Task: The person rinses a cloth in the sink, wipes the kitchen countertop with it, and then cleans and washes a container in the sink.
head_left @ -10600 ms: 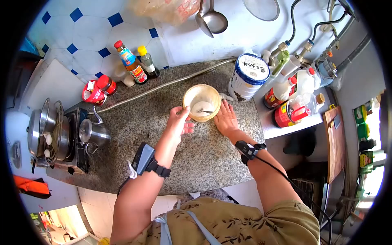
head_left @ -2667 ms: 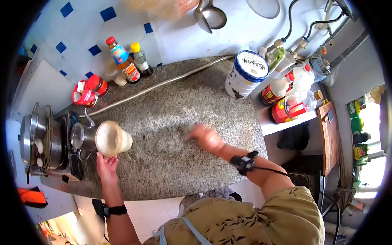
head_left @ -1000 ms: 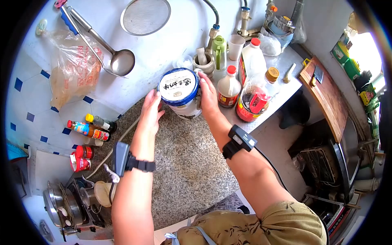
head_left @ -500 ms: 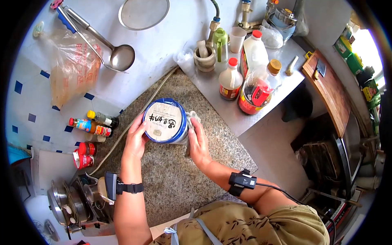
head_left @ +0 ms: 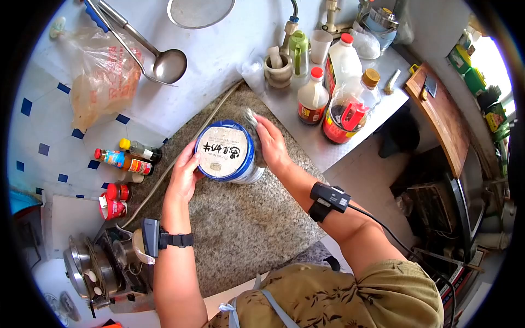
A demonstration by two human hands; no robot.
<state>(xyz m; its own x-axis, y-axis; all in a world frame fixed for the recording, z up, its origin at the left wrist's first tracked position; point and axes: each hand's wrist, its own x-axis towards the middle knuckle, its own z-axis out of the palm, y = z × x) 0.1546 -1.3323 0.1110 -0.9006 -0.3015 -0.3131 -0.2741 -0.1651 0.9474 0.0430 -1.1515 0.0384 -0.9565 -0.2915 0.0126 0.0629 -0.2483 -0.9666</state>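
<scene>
Left grip [head_left: 185, 174]: closed against lidded tub [head_left: 223, 151], at its 8 o'clock.
Right grip [head_left: 272, 145]: pinching greyish cloth [head_left: 250, 117], beside tub's 3 o'clock; contact with tub unclear.
Lidded tub: blue rim, black handwriting; over table [head_left: 235, 235], resting or raised unclear.
Mortar [head_left: 277, 75]: 1 o'clock from tub.
Sauce bottle [head_left: 123, 162]: 9 o'clock.

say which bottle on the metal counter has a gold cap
The large clear bottle with the red handle; the jug and smaller bottle beside it have red caps.
</scene>
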